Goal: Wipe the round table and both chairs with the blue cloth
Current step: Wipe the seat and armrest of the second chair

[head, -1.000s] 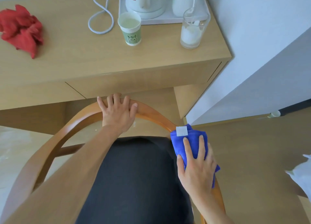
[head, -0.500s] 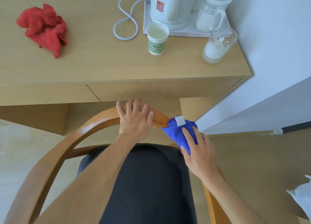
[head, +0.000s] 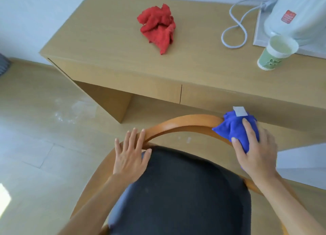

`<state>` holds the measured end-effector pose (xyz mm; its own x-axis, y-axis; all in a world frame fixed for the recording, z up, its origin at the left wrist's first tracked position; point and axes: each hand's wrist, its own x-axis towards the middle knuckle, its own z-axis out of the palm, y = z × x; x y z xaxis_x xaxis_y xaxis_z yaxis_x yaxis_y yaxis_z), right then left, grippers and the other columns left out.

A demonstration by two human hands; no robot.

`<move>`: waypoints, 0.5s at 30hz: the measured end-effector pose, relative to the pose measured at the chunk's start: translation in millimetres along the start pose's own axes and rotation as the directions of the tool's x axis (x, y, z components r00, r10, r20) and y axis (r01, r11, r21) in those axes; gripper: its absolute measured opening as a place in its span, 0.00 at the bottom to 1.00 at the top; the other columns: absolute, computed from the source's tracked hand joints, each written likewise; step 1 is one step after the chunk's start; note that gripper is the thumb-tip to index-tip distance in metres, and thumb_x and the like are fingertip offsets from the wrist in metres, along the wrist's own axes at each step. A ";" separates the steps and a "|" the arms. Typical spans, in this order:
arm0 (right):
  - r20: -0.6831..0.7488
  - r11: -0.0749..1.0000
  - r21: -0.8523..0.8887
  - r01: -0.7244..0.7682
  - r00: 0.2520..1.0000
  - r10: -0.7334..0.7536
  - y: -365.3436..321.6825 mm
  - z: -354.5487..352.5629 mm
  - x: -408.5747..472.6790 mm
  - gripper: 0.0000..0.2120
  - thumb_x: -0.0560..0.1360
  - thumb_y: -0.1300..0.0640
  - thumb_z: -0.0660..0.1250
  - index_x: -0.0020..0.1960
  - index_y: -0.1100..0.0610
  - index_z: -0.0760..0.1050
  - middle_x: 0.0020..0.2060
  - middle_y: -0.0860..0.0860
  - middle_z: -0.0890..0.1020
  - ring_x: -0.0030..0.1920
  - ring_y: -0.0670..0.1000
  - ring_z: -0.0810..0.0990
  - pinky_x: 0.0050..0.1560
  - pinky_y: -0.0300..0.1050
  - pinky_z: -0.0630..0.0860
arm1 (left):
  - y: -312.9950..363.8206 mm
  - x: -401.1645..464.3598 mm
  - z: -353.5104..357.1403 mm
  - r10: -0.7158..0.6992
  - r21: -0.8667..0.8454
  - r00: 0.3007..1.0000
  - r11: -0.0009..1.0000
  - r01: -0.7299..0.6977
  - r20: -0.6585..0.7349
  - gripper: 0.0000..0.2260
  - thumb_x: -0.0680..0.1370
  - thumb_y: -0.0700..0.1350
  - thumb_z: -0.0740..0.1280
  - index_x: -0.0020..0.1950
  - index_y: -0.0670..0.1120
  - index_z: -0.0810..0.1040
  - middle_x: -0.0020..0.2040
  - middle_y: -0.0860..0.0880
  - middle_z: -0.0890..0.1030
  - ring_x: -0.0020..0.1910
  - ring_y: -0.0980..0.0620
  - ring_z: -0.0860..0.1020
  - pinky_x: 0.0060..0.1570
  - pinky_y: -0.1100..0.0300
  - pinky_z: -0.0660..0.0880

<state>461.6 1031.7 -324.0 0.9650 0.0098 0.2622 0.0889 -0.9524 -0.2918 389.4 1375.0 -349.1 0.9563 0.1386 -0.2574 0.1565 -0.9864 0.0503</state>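
Right hand [head: 255, 151] presses blue cloth [head: 234, 127] on chair [head: 185, 121].

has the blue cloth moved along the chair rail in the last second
Yes. The blue cloth slid up the curved chair rail from its right side toward the top.

blue cloth [head: 236, 128] with a white tag; orange-brown wooden chair rail [head: 185, 123], black seat cushion [head: 185, 190]; crumpled red cloth [head: 158, 26]; green-patterned white paper cup [head: 275, 55]; light tan desk [head: 114, 54].

Glossy wooden chair rail [head: 185, 122], fuzzy blue cloth [head: 234, 128]
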 end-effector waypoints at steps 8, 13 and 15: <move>0.193 0.851 -0.181 0.492 0.867 -0.460 -137.2 43.7 39.5 0.22 0.73 0.44 0.65 0.65 0.48 0.73 0.63 0.53 0.75 0.59 0.62 0.73 0.54 0.57 0.69 | -50.1 -25.5 5.4 -0.157 -0.020 0.986 0.987 0.158 0.049 0.38 0.73 0.68 0.34 0.79 0.50 0.47 0.77 0.45 0.58 0.75 0.43 0.57 0.72 0.44 0.54; 0.322 0.775 0.059 0.630 0.723 -0.612 -233.6 91.8 -3.1 0.21 0.76 0.44 0.62 0.68 0.46 0.70 0.65 0.51 0.74 0.62 0.59 0.72 0.59 0.57 0.69 | -54.7 -25.3 5.9 -0.116 -0.127 0.991 0.986 0.106 -0.070 0.34 0.76 0.66 0.46 0.76 0.47 0.60 0.69 0.47 0.70 0.67 0.45 0.69 0.63 0.47 0.66; 0.300 0.750 0.076 0.657 0.702 -0.646 -237.9 96.4 -7.6 0.21 0.76 0.44 0.62 0.67 0.46 0.72 0.65 0.51 0.75 0.61 0.59 0.73 0.57 0.57 0.70 | -55.8 -25.2 8.5 -0.109 -0.146 0.986 0.985 0.091 -0.124 0.31 0.76 0.63 0.51 0.75 0.47 0.62 0.66 0.50 0.72 0.64 0.46 0.72 0.60 0.49 0.69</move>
<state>457.0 1287.5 -345.3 0.6941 0.7133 0.0967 0.7197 -0.6845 -0.1165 354.4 1425.8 -353.6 0.9566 0.2555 -0.1401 0.2772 -0.9462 0.1668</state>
